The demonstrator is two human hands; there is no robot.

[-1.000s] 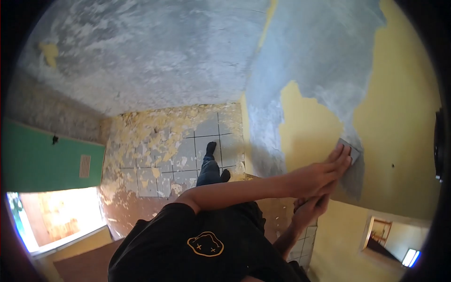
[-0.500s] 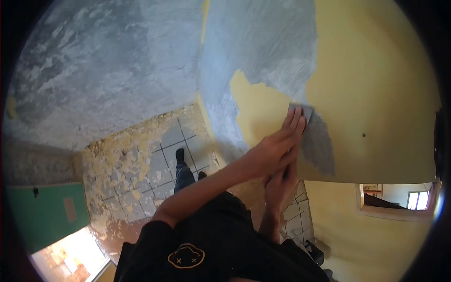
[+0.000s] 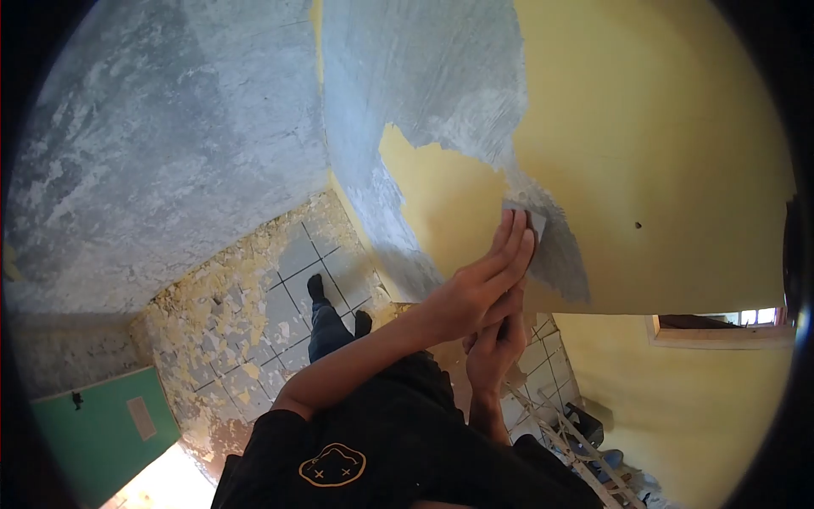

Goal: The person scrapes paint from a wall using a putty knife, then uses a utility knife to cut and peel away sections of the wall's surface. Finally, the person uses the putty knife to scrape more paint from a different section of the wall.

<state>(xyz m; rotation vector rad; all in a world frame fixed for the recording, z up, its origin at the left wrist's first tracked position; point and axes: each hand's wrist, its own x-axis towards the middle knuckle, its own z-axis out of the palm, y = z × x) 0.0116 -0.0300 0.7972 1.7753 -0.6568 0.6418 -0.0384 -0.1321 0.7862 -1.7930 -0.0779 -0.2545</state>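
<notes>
A scraper with a flat grey metal blade [image 3: 537, 226] lies against the yellow-painted wall [image 3: 627, 144]. My left hand [image 3: 482, 287] presses on it, its fingers held together along the blade. Below, my right hand [image 3: 495, 355] is closed around the handle end, which is mostly hidden by the fingers. The blade sits at the border between yellow paint and a bare grey patch [image 3: 561, 263]. That patch joins a larger stripped area [image 3: 449, 76] above through a narrow neck. A yellow island of paint [image 3: 445, 199] stays on the wall to the left of my hands.
Paint flakes [image 3: 225, 314] litter the tiled floor [image 3: 292, 318] around my feet. A stripped grey wall [image 3: 170, 153] meets the yellow one at the corner. A green panel [image 3: 106, 433] stands at lower left. At lower right are a ladder [image 3: 585, 462] and a wall opening [image 3: 721, 335].
My view has shifted, so the wall and hands appear farther left and the ladder has come into view. The blade has moved slightly down the wall, with both hands still on the scraper.
</notes>
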